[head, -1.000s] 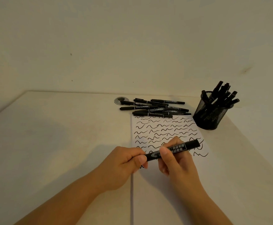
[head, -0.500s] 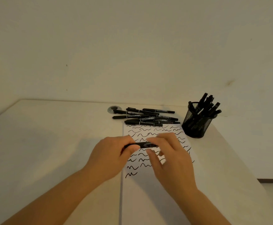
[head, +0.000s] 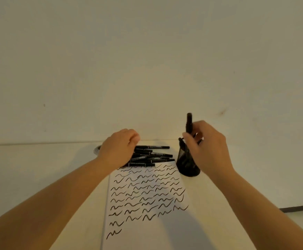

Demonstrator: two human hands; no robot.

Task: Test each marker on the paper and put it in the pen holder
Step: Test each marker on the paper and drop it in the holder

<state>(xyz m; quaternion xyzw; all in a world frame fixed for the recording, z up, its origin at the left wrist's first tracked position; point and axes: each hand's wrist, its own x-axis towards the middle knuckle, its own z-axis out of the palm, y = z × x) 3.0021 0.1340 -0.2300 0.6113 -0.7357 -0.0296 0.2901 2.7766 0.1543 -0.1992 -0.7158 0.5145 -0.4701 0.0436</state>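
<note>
A white sheet of paper (head: 147, 224) covered with rows of black squiggles lies on the table. Beyond its far edge lies a pile of black markers (head: 152, 156). My left hand (head: 119, 148) rests curled over the pile's left end; whether it grips a marker is hidden. My right hand (head: 206, 147) holds a black marker (head: 189, 123) upright over the black mesh pen holder (head: 187, 164), its lower end down inside the rim. My hand covers most of the holder's top and the markers standing in it.
A small round grey fitting (head: 97, 149) peeks out left of my left hand. The white table (head: 39, 174) meets a plain wall at the back, and the table's right edge runs close behind the holder. A dark floor strip (head: 298, 208) shows lower right.
Both hands left the paper and went forward. The right hand carried the marker to the pen holder and turned it upright; the left hand let go and reached the marker pile.
</note>
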